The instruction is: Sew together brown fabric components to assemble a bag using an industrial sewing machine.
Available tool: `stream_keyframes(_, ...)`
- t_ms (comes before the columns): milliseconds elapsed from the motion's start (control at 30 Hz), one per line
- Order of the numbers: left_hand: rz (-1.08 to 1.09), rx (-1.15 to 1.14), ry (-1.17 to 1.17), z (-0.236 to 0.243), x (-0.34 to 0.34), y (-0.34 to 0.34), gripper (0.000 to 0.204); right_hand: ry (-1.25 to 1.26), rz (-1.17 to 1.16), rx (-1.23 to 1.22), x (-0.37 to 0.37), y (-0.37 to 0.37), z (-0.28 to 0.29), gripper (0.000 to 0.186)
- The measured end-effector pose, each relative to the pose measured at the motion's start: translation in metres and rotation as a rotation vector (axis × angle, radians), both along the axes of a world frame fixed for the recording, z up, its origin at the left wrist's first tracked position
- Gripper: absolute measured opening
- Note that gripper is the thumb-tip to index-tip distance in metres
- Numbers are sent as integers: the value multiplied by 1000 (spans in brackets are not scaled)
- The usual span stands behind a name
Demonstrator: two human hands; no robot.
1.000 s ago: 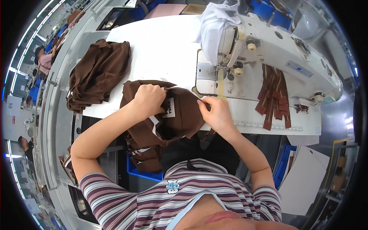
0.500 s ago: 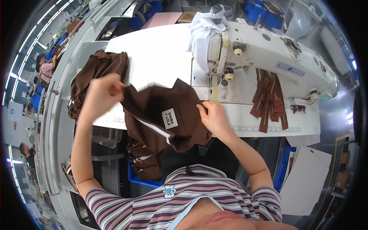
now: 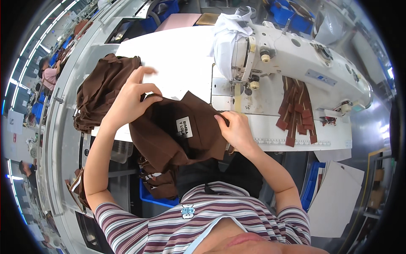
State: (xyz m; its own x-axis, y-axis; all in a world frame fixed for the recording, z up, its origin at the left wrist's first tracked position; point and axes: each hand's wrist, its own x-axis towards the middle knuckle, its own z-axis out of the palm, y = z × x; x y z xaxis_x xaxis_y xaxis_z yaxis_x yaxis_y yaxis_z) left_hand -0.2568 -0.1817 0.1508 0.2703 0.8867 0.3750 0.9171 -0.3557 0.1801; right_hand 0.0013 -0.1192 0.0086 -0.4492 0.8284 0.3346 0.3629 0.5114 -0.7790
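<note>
A dark brown fabric piece, shaped like a bag (image 3: 203, 139), hangs spread between my hands at the table's front edge. Its mouth gapes toward me, and a white rectangular label shows on the inner face. My left hand (image 3: 134, 95) pinches the upper left rim between thumb and forefinger, its other fingers lifted. On the opposite rim, my right hand (image 3: 235, 129) grips the cloth with the thumb on top; the fingers behind are partly hidden. A pile of brown cloth (image 3: 103, 86) lies just left of my left hand.
Right of the bag stands a white sewing machine (image 3: 292, 55) with white cloth (image 3: 228, 38) draped over its head. Brown strips (image 3: 299, 108) lie beneath its arm on the white table (image 3: 173, 55). A blue bin (image 3: 163, 201) with brown pieces is below the table edge.
My left hand has come inward and turned, its fingers now spread above the pinch. The bag's left side has swung and folded, and the white strip along its edge no longer shows.
</note>
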Motion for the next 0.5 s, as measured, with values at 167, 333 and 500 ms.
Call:
stream_keyframes(167, 58, -188, -505, -7, 10, 1, 26, -3, 14, -18, -1, 0, 1, 20)
stream_keyframes(333, 142, -305, -316, 7, 24, 9, 28, 51, 67, -50, -1, -6, -2, 22)
stream_keyframes(500, 130, -441, -489, -6, 15, 55, 25, -27, 194, -221, 2, -40, -5, 29)
